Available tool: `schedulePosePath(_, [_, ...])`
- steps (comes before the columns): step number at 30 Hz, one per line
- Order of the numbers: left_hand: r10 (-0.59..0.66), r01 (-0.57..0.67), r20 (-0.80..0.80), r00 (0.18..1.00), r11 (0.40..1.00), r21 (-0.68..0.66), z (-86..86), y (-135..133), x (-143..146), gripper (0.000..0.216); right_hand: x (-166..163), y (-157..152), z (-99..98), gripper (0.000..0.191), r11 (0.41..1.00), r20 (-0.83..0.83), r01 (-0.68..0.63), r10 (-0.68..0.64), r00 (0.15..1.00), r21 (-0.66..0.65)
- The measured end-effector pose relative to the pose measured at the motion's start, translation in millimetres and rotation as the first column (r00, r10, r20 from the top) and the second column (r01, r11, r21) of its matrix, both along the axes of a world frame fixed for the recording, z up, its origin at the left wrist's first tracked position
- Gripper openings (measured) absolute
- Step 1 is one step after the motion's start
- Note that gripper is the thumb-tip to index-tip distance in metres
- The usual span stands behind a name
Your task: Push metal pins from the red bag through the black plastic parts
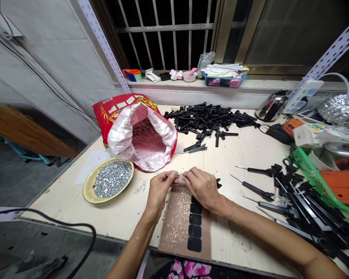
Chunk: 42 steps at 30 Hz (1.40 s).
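Note:
My left hand point(162, 190) is closed in a pinch at the tip of a thin metal rod point(180, 174). Anything else small between those fingertips is hidden. My right hand point(203, 188) grips the other part of the rod, and a black plastic end point(219, 183) pokes out beyond its far side, so the rod seems to belong to a black-handled piece. Both hands are above a brown board point(177, 228) bearing a column of black rounded pads point(195, 219) and pale specks. Small metal washers point(141, 186) lie loose left of my left hand.
A yellow plate point(88, 195) holds many washers. Behind it, a red sack point(104, 112) gapes open, full of thin reddish rods point(147, 135). Black plastic parts point(206, 116) are heaped at the back. Black-handled rods point(256, 190) and a green basket point(311, 170) occupy the right side.

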<state>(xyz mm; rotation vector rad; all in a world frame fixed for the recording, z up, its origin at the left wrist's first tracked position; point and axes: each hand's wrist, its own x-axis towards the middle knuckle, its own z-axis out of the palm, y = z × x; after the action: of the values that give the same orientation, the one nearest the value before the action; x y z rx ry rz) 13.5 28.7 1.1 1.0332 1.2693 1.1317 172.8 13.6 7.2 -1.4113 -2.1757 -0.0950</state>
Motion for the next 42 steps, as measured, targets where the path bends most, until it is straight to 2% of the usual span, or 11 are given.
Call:
schedulePosePath(2, [0.012, -0.012, 0.008, 1.000, 1.000, -0.008, -2.8, 0, 1, 0.031, 1, 1, -2.7, 0.024, 1.000, -0.001, 0.007, -0.007, 1.000, -0.003])
schedulePosePath(7, [0.008, -0.007, -0.016, 1.000, 1.000, 0.006, -5.5, 1, 3, 0.031, 4, 1, -7.7, 0.021, 0.987, -0.116, 0.003, -0.022, 0.993, -0.160])
schedulePosePath(13, [-0.009, 0.009, -0.034, 0.999, 1.000, -0.017, -8.4, 1, 3, 0.034, 5, 0, -9.4, 0.023, 0.995, -0.058, 0.012, -0.018, 0.998, -0.101])
schedulePosePath(20, [-0.044, 0.043, -0.044, 0.998, 0.999, -0.029, -5.8, -1, 4, 0.032, 11, -3, -10.5, 0.023, 0.992, -0.052, -0.040, 0.034, 0.998, -0.123])
schedulePosePath(27, [-0.163, 0.155, -0.189, 0.968, 0.986, -0.059, -6.3, -9, 17, 0.032, 39, -17, -19.0, 0.022, 0.969, -0.187, -0.104, 0.062, 0.980, -0.225])
schedulePosePath(30, [-0.150, 0.161, -0.302, 0.942, 0.987, 0.014, -12.8, -15, 21, 0.038, 60, -20, -24.1, 0.021, 0.959, -0.200, -0.093, 0.038, 0.979, -0.269])
schedulePosePath(33, [-0.072, 0.192, -0.522, 0.850, 0.965, 0.179, -20.8, -21, 19, 0.039, 76, -14, -30.8, 0.023, 0.958, -0.127, -0.066, 0.031, 0.991, -0.278])
schedulePosePath(37, [-0.006, 0.383, -0.761, 0.649, 0.867, 0.320, -38.1, -25, 16, 0.039, 85, -5, -40.9, 0.025, 0.975, 0.000, -0.054, 0.055, 0.998, -0.214])
schedulePosePath(39, [-0.011, 0.454, -0.810, 0.586, 0.833, 0.317, -48.4, -25, 16, 0.040, 84, -5, -43.8, 0.026, 0.971, 0.042, -0.156, 0.166, 0.985, -0.182])
schedulePosePath(41, [-0.009, 0.485, -0.838, 0.546, 0.819, 0.307, -56.7, -26, 18, 0.040, 82, -7, -44.3, 0.026, 0.938, 0.076, -0.305, 0.320, 0.944, -0.162])
schedulePosePath(42, [-0.002, 0.490, -0.846, 0.533, 0.816, 0.307, -59.6, -26, 18, 0.040, 82, -8, -43.8, 0.026, 0.929, 0.080, -0.335, 0.350, 0.933, -0.156])
